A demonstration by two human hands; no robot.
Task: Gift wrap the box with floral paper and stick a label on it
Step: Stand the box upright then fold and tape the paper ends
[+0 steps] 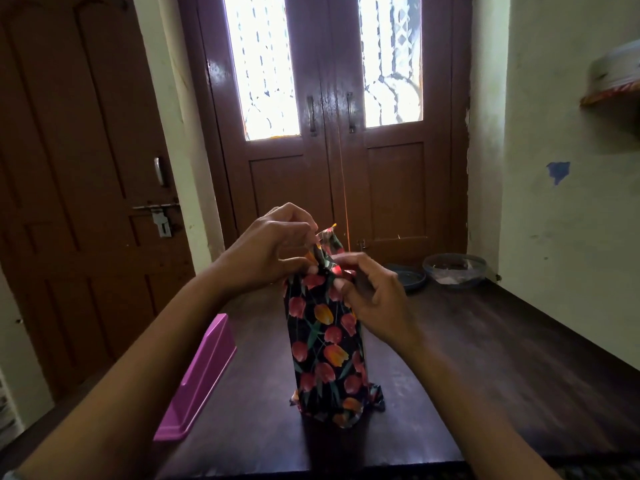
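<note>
On one table (485, 358), one box (325, 341); left hand (270, 251), right hand (374, 296) seemingly pinch it.

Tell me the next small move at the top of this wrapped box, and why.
Probably fold the upright flap down flat over the top. The box stands on end on the table; left hand and right hand both pinch floral paper at its top, where that flap sticks up unfolded.
</note>
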